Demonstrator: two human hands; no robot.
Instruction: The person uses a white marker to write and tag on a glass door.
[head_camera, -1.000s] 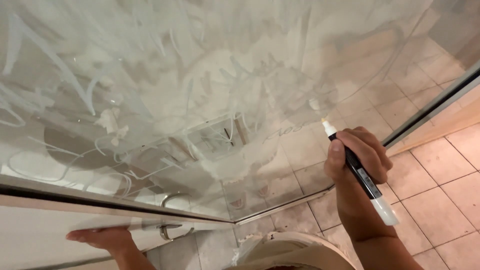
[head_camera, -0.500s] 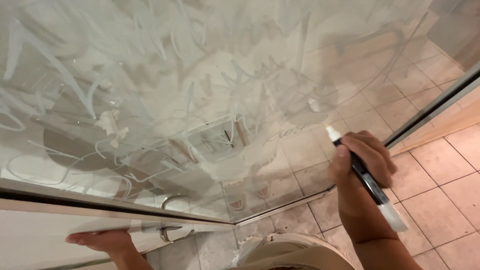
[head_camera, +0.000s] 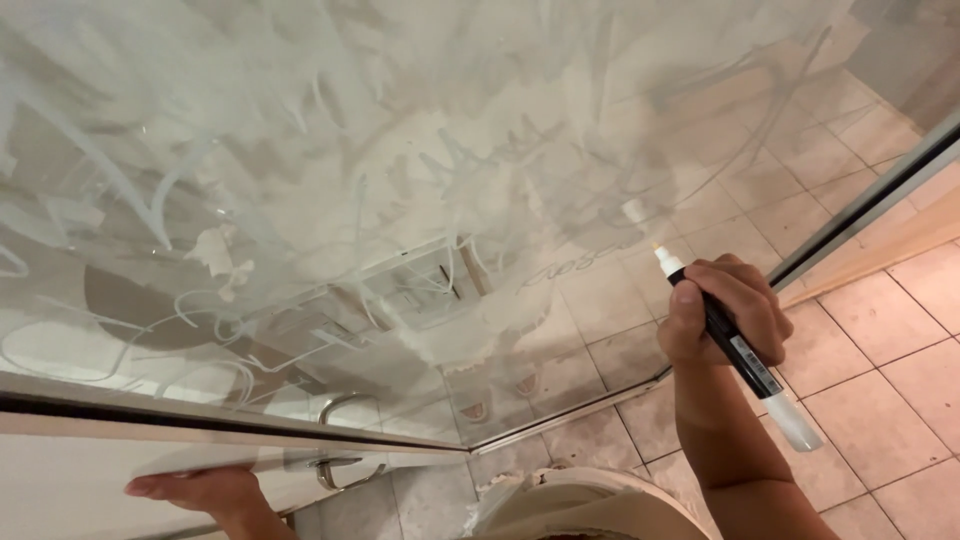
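Head view: glass panel (head_camera: 420, 200) smeared with white scrawl, pinkish tiled floor (head_camera: 870, 350) beyond the fingers. Right hand (head_camera: 725, 310) fingers curled tight around black-and-white marker (head_camera: 735, 350), its tip just above the knuckles, close to the glass. Left hand (head_camera: 205, 492) lies flat, fingers together, under the panel's metal frame (head_camera: 230, 425).

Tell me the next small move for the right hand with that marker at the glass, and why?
Probably ease the marker tip forward and slightly left onto the glass panel. The right hand holds it tip-up, with the white tip apparently just short of the faint scribbled line, so the stroke would pick up there. The left hand braces the panel's lower edge.
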